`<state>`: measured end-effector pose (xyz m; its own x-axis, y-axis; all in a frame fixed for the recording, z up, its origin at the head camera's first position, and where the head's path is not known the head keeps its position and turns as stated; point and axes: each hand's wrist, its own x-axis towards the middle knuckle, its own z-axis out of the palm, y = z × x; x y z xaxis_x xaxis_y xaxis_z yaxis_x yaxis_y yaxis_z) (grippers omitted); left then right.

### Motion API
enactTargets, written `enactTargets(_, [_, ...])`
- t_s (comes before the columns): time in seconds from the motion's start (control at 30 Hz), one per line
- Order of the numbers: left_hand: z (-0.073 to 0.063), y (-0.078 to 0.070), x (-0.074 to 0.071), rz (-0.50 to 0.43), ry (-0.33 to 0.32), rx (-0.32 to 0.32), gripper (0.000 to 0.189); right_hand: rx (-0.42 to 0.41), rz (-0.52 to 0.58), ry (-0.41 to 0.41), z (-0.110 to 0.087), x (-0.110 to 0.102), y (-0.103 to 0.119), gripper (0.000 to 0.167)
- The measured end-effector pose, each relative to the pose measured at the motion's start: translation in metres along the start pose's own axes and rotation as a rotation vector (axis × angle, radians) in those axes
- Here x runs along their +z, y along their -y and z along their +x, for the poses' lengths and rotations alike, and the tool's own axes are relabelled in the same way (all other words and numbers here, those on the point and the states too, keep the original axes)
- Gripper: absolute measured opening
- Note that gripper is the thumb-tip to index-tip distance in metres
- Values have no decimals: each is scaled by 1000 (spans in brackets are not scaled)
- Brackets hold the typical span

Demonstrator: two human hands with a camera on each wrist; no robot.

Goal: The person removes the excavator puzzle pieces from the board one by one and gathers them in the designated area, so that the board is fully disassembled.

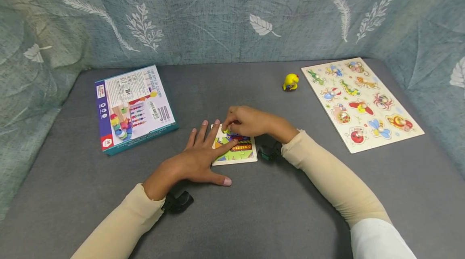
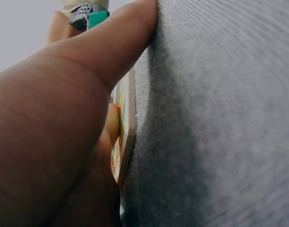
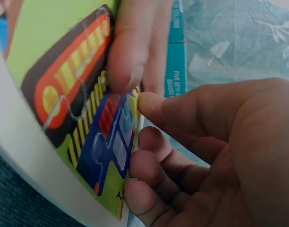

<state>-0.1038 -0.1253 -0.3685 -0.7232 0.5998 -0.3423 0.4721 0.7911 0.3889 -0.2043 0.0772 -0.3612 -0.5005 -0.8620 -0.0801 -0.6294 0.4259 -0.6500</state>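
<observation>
Yellow-green at its visible edge, a thin jigsaw piece (image 1: pixel 227 131) appears pinched between the thumb and curled fingers of the right hand (image 1: pixel 250 121), drawn in tight with little gap at the tips, at the far edge of a small, pale-bordered picture puzzle (image 1: pixel 236 163). How much of the piece sits within the border is hidden by the fingers. Spread wide and gripping nothing, the left hand (image 1: pixel 200 162) lies across the puzzle's left side, its index finger reaching over the printed orange-and-blue digger and its thumb resting beside the near border.

Good work here would seem to call for light pressure from that index finger, enough to stop the board sliding without covering the joint where the piece meets its neighbours. The right-hand pinch looks best held at the piece's edge, with the piece level so its tabs do not catch or lift those alongside.

The puzzle lies flat on a dark grey tabletop (image 1: pixel 254 218), in front of the person. Beyond the hands are a teal-and-purple cardboard bead-toy box (image 1: pixel 134 109) at left, a small yellow toy figure (image 1: pixel 291 80) and, at right, a large pale board printed with colourful insects (image 1: pixel 385 142).
</observation>
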Motion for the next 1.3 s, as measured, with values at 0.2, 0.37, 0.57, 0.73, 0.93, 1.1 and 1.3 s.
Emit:
enactTargets(0.2, [0, -1, 0, -6, 1, 1, 100, 3, 39, -6, -2, 1, -2, 27])
enactTargets(0.37, [-1, 0, 0, -1, 6, -2, 100, 2, 50, -7, -2, 2, -3, 27])
enactTargets(0.57, [0, 0, 0, 6, 0, 5, 100, 6, 27, -11, -2, 3, -2, 27])
enactTargets(0.73, [0, 1, 1, -4, 2, 11, 99, 27, 31, -19, -3, 4, 0, 26])
enactTargets(0.93, [-1, 1, 0, 3, 2, 15, 99, 22, 32, -39, -3, 6, 0, 24])
enactTargets(1.1, [-1, 0, 0, 3, -4, 18, 99, 8, 32, -66, -3, 8, -1, 23])
enactTargets(1.3, [-1, 0, -1, -8, 10, 3, 100, -8, 66, -96, -4, 9, -3, 20])
